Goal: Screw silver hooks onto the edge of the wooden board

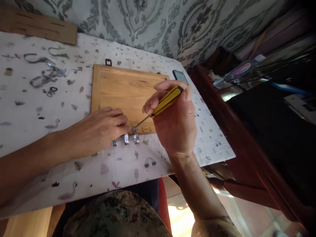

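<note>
A rectangular wooden board lies on the patterned cloth. Along its near edge sit metal hooks, their curved ends reaching past the wood. My right hand is wrapped round the yellow and black handle of a screwdriver. Its shaft slants down to the left, and the tip meets the base of the rightmost hook. My left hand rests over the board's near left corner, fingertips pinched at that same hook beside the tip. The exact hold of its fingers is partly hidden. Small dark holes show to the right of the tip.
Loose metal hooks and fittings lie on the cloth at left. A slotted cardboard strip is at the back left. A phone sits behind my right hand. Dark wooden furniture stands at right, with a plastic bottle on it.
</note>
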Action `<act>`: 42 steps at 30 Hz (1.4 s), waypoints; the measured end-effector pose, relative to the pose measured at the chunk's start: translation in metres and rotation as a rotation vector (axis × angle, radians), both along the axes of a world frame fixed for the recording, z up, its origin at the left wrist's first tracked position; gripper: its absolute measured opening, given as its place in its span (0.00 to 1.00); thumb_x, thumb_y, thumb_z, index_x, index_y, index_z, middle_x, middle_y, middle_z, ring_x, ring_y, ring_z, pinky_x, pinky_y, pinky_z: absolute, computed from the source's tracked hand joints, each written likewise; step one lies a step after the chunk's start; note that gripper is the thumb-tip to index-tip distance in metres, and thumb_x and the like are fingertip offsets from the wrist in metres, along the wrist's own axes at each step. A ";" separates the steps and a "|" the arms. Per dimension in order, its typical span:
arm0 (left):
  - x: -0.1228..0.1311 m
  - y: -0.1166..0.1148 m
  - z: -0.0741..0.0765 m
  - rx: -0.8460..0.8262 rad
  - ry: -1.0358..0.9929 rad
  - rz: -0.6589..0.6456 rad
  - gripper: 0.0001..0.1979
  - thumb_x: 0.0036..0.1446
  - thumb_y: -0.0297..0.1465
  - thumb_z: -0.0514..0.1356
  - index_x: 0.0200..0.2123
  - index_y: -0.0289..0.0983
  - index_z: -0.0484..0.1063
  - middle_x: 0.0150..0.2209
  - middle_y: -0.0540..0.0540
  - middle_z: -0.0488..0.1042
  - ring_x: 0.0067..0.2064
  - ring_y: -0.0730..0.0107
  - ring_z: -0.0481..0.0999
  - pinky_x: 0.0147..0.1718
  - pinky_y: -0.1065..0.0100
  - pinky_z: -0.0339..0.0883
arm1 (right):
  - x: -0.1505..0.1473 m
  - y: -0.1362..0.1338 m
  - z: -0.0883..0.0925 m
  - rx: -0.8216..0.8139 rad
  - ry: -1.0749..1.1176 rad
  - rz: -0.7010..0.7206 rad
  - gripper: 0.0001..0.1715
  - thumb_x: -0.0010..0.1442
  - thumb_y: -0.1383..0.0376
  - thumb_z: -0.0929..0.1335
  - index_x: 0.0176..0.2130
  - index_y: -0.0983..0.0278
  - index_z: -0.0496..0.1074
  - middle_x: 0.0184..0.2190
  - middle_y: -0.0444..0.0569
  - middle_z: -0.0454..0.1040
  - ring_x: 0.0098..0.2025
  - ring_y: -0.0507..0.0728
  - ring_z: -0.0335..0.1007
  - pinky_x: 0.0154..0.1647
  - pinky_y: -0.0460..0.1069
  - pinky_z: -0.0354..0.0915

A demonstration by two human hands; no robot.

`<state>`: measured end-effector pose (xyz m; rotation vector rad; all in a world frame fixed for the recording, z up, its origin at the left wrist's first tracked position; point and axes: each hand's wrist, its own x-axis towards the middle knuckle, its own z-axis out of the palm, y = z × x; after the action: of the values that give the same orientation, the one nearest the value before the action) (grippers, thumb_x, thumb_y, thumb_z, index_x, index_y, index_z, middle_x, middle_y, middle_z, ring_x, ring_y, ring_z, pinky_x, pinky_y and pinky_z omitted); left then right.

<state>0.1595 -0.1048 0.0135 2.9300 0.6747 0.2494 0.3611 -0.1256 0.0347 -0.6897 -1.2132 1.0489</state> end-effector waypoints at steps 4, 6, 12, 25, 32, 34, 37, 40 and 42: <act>0.001 0.001 0.001 -0.005 0.025 0.003 0.19 0.64 0.17 0.53 0.46 0.38 0.81 0.47 0.43 0.82 0.52 0.55 0.75 0.52 0.57 0.69 | 0.009 -0.001 0.007 0.075 -0.222 -0.155 0.16 0.65 0.47 0.73 0.32 0.53 0.78 0.36 0.47 0.77 0.43 0.60 0.77 0.44 0.54 0.76; 0.001 0.001 0.003 -0.015 0.037 0.000 0.19 0.64 0.17 0.53 0.47 0.38 0.81 0.48 0.43 0.82 0.52 0.55 0.75 0.53 0.56 0.69 | 0.014 0.001 0.010 0.145 -0.289 -0.179 0.17 0.65 0.48 0.74 0.30 0.54 0.78 0.37 0.48 0.79 0.47 0.61 0.78 0.45 0.54 0.76; -0.001 0.002 0.001 -0.038 0.002 -0.008 0.19 0.63 0.16 0.54 0.44 0.38 0.81 0.44 0.44 0.81 0.50 0.58 0.75 0.51 0.59 0.69 | 0.019 0.005 0.014 0.102 -0.273 -0.147 0.21 0.54 0.49 0.81 0.29 0.56 0.74 0.29 0.45 0.78 0.29 0.53 0.72 0.24 0.47 0.69; -0.002 0.003 -0.001 -0.051 -0.013 -0.011 0.19 0.64 0.14 0.54 0.45 0.36 0.82 0.43 0.43 0.80 0.48 0.58 0.74 0.49 0.60 0.68 | 0.034 -0.012 0.020 -0.002 -0.374 -0.039 0.13 0.70 0.49 0.72 0.48 0.52 0.81 0.39 0.43 0.82 0.16 0.46 0.65 0.13 0.47 0.65; -0.003 0.003 -0.010 0.014 -0.100 -0.017 0.22 0.61 0.12 0.53 0.46 0.37 0.81 0.43 0.44 0.80 0.47 0.59 0.75 0.48 0.61 0.68 | 0.029 -0.013 0.025 -0.032 -0.365 -0.146 0.24 0.54 0.44 0.81 0.32 0.56 0.72 0.36 0.42 0.82 0.14 0.45 0.58 0.10 0.46 0.59; -0.003 0.003 -0.010 0.021 -0.102 -0.018 0.23 0.61 0.12 0.53 0.46 0.37 0.81 0.42 0.44 0.80 0.47 0.58 0.74 0.47 0.60 0.68 | 0.031 -0.012 0.026 -0.063 -0.396 -0.126 0.25 0.54 0.41 0.80 0.37 0.54 0.74 0.35 0.42 0.82 0.15 0.46 0.63 0.11 0.47 0.62; -0.003 0.004 -0.009 0.006 -0.085 -0.025 0.23 0.61 0.12 0.53 0.48 0.38 0.81 0.42 0.44 0.80 0.47 0.57 0.74 0.47 0.60 0.67 | 0.036 -0.013 0.026 -0.061 -0.424 -0.050 0.23 0.62 0.43 0.76 0.49 0.52 0.79 0.39 0.44 0.83 0.19 0.48 0.69 0.16 0.48 0.68; -0.003 0.005 -0.008 -0.018 -0.075 -0.028 0.22 0.61 0.13 0.54 0.48 0.37 0.82 0.43 0.44 0.80 0.47 0.56 0.74 0.47 0.59 0.67 | 0.037 -0.013 0.024 -0.010 -0.393 -0.030 0.18 0.66 0.47 0.74 0.49 0.53 0.81 0.41 0.43 0.83 0.17 0.46 0.68 0.15 0.47 0.67; -0.003 0.005 -0.008 -0.030 -0.076 -0.026 0.22 0.61 0.12 0.54 0.47 0.36 0.82 0.43 0.43 0.79 0.47 0.57 0.75 0.47 0.59 0.67 | 0.036 -0.013 0.023 0.012 -0.381 -0.091 0.16 0.64 0.47 0.76 0.43 0.55 0.82 0.42 0.43 0.84 0.15 0.44 0.63 0.12 0.45 0.63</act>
<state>0.1561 -0.0998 0.0055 2.8824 0.6239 0.3431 0.3970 -0.1386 0.0576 -0.9561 -1.4972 0.8563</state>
